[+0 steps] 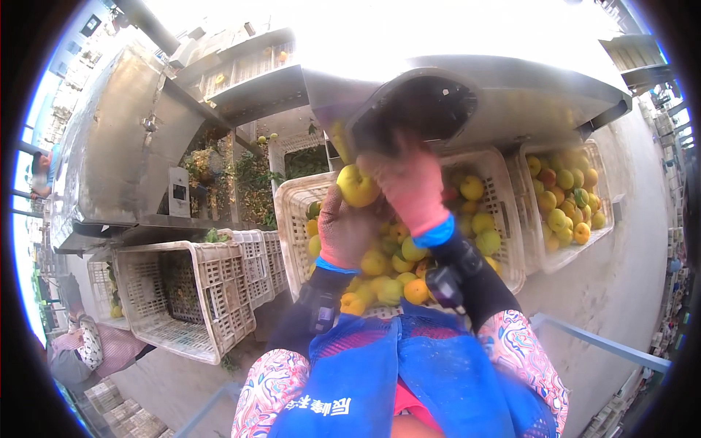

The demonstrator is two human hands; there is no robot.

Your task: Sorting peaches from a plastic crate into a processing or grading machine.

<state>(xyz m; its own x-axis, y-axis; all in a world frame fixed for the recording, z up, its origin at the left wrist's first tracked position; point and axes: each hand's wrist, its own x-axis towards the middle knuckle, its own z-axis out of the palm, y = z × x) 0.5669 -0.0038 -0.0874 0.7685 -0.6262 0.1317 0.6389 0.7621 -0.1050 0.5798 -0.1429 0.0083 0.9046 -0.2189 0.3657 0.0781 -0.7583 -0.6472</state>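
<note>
- Head view: we see our left hand [345, 228] in a pink glove, raised over the middle crate [292, 219], fingers curled up around a yellow fruit [357, 185] and pressing it from below.
- Our right hand [410, 188], also in a pink glove, sits just beside that fruit on its right; it is blurred, and we cannot tell whether its fingers are spread or closed.
- The fruit is above the crate's heap, just under the dark round chute mouth [423, 109] of the steel machine [131, 146].
- The crate below both hands is filled with yellow and orange fruit.
- A second crate [600, 175] of the same fruit stands to the right, just beside the first.
- An empty crate [212, 306] lies tipped on its side to the left, with more stacked against it.
- A blue apron [380, 379] and patterned sleeves [270, 387] fill the lower edge.
- Another person [80, 343] crouches at far left.
</note>
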